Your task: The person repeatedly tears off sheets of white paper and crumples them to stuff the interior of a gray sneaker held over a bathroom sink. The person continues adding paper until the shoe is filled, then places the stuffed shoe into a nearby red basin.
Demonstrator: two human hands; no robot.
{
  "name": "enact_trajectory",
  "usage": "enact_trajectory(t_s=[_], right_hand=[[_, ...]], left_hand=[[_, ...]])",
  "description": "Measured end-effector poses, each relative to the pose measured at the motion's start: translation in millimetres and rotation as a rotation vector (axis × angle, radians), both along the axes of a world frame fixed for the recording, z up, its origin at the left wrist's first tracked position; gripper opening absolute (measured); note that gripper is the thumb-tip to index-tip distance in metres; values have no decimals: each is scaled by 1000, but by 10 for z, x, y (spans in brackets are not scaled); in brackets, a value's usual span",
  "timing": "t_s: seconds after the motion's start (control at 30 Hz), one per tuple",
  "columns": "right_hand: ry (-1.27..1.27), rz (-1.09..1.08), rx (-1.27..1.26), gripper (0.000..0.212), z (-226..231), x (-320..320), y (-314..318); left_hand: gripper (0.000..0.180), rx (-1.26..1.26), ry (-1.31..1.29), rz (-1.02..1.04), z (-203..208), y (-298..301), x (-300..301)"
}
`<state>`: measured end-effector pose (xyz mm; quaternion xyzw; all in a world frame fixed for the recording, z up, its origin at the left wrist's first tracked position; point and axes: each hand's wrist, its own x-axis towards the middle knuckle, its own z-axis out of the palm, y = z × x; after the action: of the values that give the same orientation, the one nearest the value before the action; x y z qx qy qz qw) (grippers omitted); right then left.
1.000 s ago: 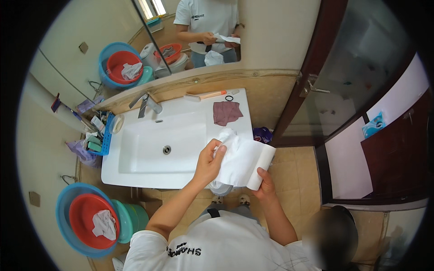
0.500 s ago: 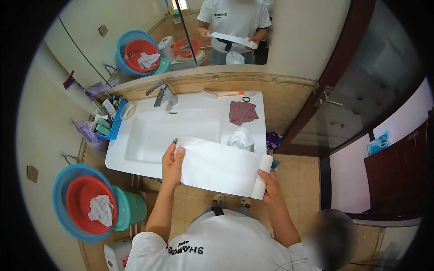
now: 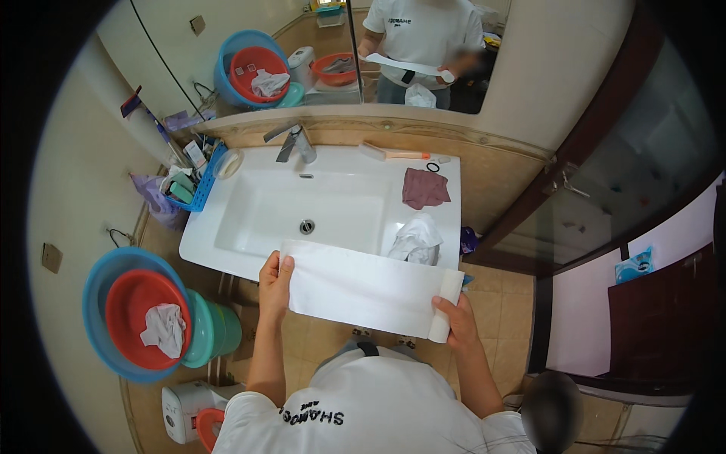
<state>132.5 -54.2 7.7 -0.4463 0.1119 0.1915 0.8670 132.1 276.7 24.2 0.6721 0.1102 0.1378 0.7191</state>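
A long strip of white paper towel [image 3: 359,289] is stretched between my two hands in front of the sink [image 3: 198,240]. My left hand [image 3: 274,287] pinches the strip's free end, thumb on top. On the other side, my right hand [image 3: 460,321] grips the paper towel roll [image 3: 451,286], which stands crosswise at the strip's right end. The paper hangs over the sink's near edge and hides part of it. Just beyond the strip, a crumpled white cloth or bag [image 3: 416,240] lies on the sink's right ledge.
A mauve cloth [image 3: 426,188], a black ring [image 3: 432,167] and an orange-handled brush [image 3: 404,155] lie at the back right of the ledge. The faucet [image 3: 301,144] stands behind the basin, near a blue basket [image 3: 204,185]. At left are stacked blue [image 3: 94,303] and red [image 3: 125,333] basins.
My left hand has shifted left and a bit nearer, and the paper strip looks slightly longer and tauter. The view has moved, and the sink drain now shows.
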Motion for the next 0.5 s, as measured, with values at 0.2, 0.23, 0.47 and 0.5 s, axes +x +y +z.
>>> enact_trajectory(t_s=[0.2,0.23,0.47,0.5], right_hand=[[65,-2,-134,39,-97,-35,-39],[121,-21,-143,39,-133,-53,-70],[-26,80,-42,42,-152,-264,-259],[-26,63,-53,43,-161,-280,-272]], left_hand=[[21,-202,80,69,29,-230,-98],[23,-248,91,71,29,-277,-119],[30,-299,127,-14,-57,-342,-452],[30,-280,131,-32,-62,-358,-482]])
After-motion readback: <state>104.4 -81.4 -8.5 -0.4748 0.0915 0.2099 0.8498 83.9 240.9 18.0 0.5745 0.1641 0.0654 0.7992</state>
